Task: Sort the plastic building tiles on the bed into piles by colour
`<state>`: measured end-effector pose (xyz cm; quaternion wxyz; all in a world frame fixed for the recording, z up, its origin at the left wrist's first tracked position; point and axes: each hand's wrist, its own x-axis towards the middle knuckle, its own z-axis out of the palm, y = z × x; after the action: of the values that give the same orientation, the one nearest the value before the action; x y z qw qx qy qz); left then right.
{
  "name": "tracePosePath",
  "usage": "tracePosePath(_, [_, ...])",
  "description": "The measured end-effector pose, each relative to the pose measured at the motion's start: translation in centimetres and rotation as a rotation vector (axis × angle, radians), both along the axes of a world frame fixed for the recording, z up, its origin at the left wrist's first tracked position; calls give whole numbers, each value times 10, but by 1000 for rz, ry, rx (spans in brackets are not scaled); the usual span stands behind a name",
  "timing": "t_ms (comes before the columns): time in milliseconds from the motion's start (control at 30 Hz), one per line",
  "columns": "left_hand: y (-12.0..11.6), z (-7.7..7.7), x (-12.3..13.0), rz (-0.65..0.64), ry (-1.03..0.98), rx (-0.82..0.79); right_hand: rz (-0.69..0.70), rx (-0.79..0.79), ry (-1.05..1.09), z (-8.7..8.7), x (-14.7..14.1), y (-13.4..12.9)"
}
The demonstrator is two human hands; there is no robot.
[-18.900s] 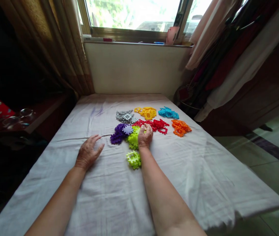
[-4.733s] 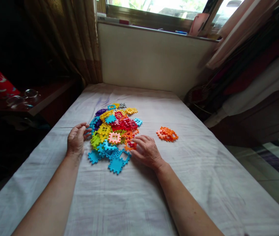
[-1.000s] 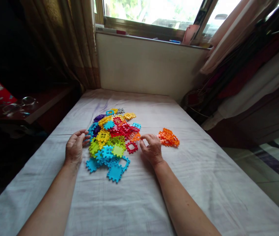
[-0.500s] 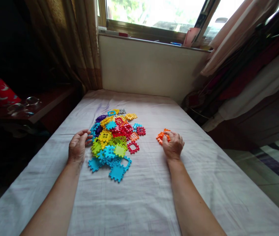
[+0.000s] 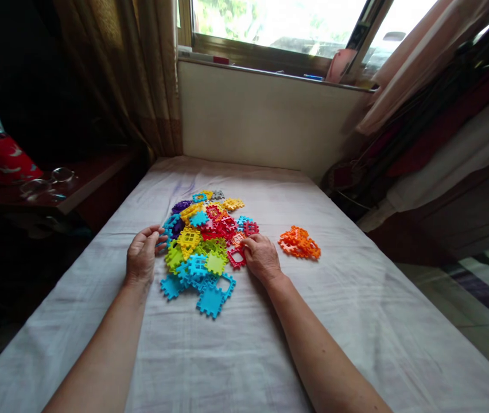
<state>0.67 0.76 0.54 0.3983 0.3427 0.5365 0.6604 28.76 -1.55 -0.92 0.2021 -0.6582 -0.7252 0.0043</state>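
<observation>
From my feed, the left hand [image 5: 142, 257] is loosely half-open at the blue pieces [image 5: 168, 229] edging the mixed pile [image 5: 190, 237]; the right hand [image 5: 263, 256] bends its fingers by a red frame [image 5: 236, 265], grip unclear. Orange pieces [image 5: 298, 244] lie apart on the sheet [image 5: 193, 361]. A pink container [image 5: 340, 66], contents hidden, stands on the sill [image 5: 262, 70].

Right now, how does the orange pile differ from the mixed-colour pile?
The orange pile is small and compact, while the mixed-colour pile spreads wider. The orange pile shows shades of orange only; the mixed-colour pile shows blue, green, yellow, red, purple and more. Both hold flat, notched-edge pieces and lie on the pale cloth.
</observation>
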Motion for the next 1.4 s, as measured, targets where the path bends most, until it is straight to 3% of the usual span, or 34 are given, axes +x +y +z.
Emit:
tracePosePath(300, [0, -1, 0, 5, 31, 7, 68, 86, 101, -10, 18, -10])
tracePosePath(567, [1, -1, 0, 10, 30, 0, 214, 192, 298, 0, 22, -8])
tracePosePath(733, [1, -1, 0, -4, 45, 8, 93, 220, 427, 5, 21, -11])
tracePosePath(900, [0, -1, -1, -13, 30, 1, 80, 218, 423, 5, 20, -11])
tracePosePath(1133, [1, -3, -1, -6, 29, 12, 227, 244, 223, 6, 14, -14])
tracePosePath(1400, [2, -7, -1, 4, 55, 21, 256, 250, 126, 16, 9, -19])
